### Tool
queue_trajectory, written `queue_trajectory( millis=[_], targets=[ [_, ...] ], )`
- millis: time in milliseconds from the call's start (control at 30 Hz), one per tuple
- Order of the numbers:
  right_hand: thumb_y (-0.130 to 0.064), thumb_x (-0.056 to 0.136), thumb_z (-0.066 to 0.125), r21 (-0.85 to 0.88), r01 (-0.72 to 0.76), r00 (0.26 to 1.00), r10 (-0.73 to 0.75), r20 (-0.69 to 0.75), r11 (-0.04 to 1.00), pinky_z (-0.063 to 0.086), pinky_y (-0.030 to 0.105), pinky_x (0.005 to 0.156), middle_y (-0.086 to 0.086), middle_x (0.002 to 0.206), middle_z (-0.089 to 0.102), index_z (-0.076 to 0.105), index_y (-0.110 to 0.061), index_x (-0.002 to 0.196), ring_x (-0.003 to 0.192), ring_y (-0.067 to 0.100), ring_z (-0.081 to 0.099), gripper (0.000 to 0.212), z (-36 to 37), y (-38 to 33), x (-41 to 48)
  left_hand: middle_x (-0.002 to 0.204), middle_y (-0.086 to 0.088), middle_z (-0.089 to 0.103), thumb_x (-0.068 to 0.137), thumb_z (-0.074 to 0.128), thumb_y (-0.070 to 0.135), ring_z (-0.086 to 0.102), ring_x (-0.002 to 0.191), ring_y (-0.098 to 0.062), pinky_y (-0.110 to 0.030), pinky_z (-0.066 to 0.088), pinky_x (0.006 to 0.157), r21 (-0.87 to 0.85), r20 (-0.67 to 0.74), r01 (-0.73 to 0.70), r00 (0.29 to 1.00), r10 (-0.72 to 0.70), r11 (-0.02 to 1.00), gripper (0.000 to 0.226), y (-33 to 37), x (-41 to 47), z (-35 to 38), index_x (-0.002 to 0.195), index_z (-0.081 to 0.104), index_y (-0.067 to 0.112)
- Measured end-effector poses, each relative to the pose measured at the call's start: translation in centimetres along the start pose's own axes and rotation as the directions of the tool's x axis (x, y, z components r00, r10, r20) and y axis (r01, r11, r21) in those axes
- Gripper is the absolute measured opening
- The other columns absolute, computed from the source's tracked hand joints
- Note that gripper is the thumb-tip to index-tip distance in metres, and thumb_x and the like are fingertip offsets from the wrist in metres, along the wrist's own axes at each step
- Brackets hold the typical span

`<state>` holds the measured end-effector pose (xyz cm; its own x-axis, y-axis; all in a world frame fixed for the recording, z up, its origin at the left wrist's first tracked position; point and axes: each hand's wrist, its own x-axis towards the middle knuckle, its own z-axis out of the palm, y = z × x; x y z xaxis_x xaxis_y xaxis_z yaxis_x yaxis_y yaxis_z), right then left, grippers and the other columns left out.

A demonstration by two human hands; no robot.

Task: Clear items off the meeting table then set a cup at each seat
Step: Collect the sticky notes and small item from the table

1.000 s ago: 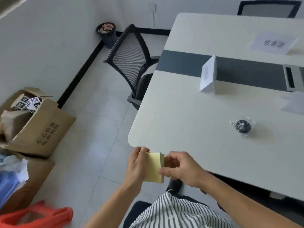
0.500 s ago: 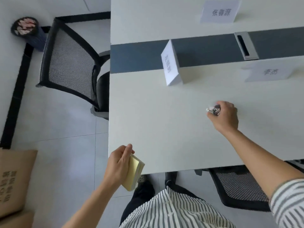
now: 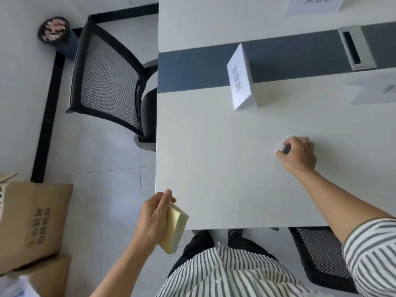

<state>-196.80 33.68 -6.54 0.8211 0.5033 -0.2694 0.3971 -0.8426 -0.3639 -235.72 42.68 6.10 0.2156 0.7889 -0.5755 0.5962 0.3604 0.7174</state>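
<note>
While left hand (image 3: pixel 155 219) grips notepad (image 3: pixel 176 227), right hand (image 3: pixel 300 156) pinches wrapped item (image 3: pixel 286 148) on table (image 3: pixel 214 168): clearing step; lift next.

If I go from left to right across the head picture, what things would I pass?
Cardboard box, black mesh chair, yellow sticky notes in the left hand, standing name card, right hand gripping a small wrapped thing, silver cable slot.

Left hand (image 3: pixel 153 219) gripping notepad (image 3: pixel 177 227), right hand (image 3: pixel 300 156) outstretched, fingers (image 3: pixel 295 142) pinching small object (image 3: pixel 286 149)
</note>
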Motion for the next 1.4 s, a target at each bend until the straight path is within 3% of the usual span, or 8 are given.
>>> queue_trajectory(
  millis=[200, 333, 533, 633, 733, 1067, 1267, 1400],
  targets=[
    [-0.033, 0.076, 0.071, 0.343, -0.063, 0.986, 0.005, 0.167, 0.937, 0.047, 0.033, 0.075, -0.005, 0.087, 0.066, 0.061, -0.023, 0.085, 0.081, 0.023, 0.061, 0.016, -2.1, -2.8, -4.5, 0.048, 0.009, 0.05, 0.097, 0.048, 0.047, 0.047, 0.043, -0.01, -0.026, 0.039, 0.047, -0.049, 0.007, -0.058, 0.998, 0.058, 0.997, 0.04, 1.5, 0.8, -1.9, 0.075, 0.065, 0.017],
    [-0.025, 0.077, 0.07, 0.568, -0.126, 0.951, -0.063, 0.301, 0.814, 0.039, 0.029, 0.056, -0.01, 0.057, 0.058, 0.058, -0.021, 0.076, 0.05, 0.013, 0.048, 0.013, -4.0, -5.3, -10.8, 0.049, 0.008, 0.052, 0.096, 0.049, 0.045, 0.049, 0.044, -0.01, -0.026, 0.039, 0.048, -0.016, 0.063, -0.134, 0.989, 0.135, 0.991, 0.036, 2.4, 2.3, -3.7, 0.073, 0.066, 0.023],
    [-0.016, 0.086, 0.066, 0.762, -0.275, 0.934, -0.025, 0.357, 0.586, 0.034, 0.026, 0.049, 0.004, 0.063, 0.053, 0.058, -0.008, 0.078, 0.053, 0.018, 0.045, 0.014, -4.2, -7.9, -22.1, 0.05, 0.006, 0.052, 0.096, 0.052, 0.042, 0.05, 0.048, -0.013, -0.033, 0.042, 0.051, 0.082, 0.295, -0.234, 0.934, 0.201, 0.969, 0.037, 2.5, 4.3, -7.1, 0.071, 0.066, 0.019],
    [-0.029, 0.084, 0.07, 0.772, -0.334, 0.92, 0.009, 0.392, 0.541, 0.041, 0.029, 0.051, 0.003, 0.066, 0.056, 0.061, -0.011, 0.078, 0.059, 0.018, 0.052, 0.021, -3.8, -8.2, -27.9, 0.05, 0.008, 0.05, 0.097, 0.053, 0.036, 0.048, 0.051, -0.012, -0.032, 0.04, 0.057, 0.196, 0.388, -0.32, 0.893, 0.226, 0.927, 0.036, 1.9, 5.1, -8.2, 0.069, 0.065, 0.015],
    [-0.048, 0.07, 0.076, 0.787, -0.346, 0.924, 0.042, 0.379, 0.511, 0.044, 0.028, 0.053, 0.004, 0.069, 0.056, 0.061, -0.006, 0.085, 0.062, 0.019, 0.054, 0.047, -4.0, -8.0, -33.1, 0.05, 0.009, 0.051, 0.096, 0.055, 0.032, 0.047, 0.051, -0.011, -0.029, 0.039, 0.056, 0.251, 0.472, -0.385, 0.85, 0.235, 0.888, 0.034, 1.5, 5.1, -8.2, 0.07, 0.065, 0.012],
    [-0.052, 0.069, 0.076, 0.896, -0.275, 0.932, 0.326, 0.159, 0.348, 0.042, 0.029, 0.05, 0.004, 0.062, 0.053, 0.061, -0.005, 0.086, 0.056, 0.018, 0.05, 0.052, -5.4, -2.1, -45.8, 0.053, 0.008, 0.054, 0.095, 0.055, 0.036, 0.048, 0.052, -0.01, -0.027, 0.039, 0.054, 0.298, 0.741, -0.689, 0.604, 0.295, 0.661, 0.032, 2.0, -1.4, -0.9, 0.073, 0.064, 0.014],
    [-0.041, 0.08, 0.073, 0.921, -0.249, 0.878, 0.471, 0.084, 0.3, 0.038, 0.028, 0.05, 0.008, 0.053, 0.049, 0.053, -0.001, 0.078, 0.048, 0.02, 0.041, 0.045, -4.5, 4.5, -56.1, 0.058, 0.004, 0.053, 0.095, 0.054, 0.036, 0.046, 0.051, -0.009, -0.026, 0.039, 0.055, 0.256, 0.857, -0.796, 0.449, 0.251, 0.549, 0.036, -1.0, -9.8, 5.5, 0.078, 0.063, 0.005],
    [-0.043, 0.074, 0.075, 0.942, -0.256, 0.78, 0.623, 0.067, 0.219, 0.038, 0.028, 0.048, 0.009, 0.051, 0.052, 0.055, 0.003, 0.081, 0.045, 0.019, 0.042, 0.05, -4.1, 9.6, -63.0, 0.054, 0.007, 0.049, 0.095, 0.054, 0.036, 0.042, 0.045, -0.002, -0.023, 0.037, 0.053, 0.218, 0.923, -0.824, 0.347, 0.163, 0.523, 0.036, -4.6, -16.1, 9.6, 0.075, 0.062, 0.007]
  ],
)
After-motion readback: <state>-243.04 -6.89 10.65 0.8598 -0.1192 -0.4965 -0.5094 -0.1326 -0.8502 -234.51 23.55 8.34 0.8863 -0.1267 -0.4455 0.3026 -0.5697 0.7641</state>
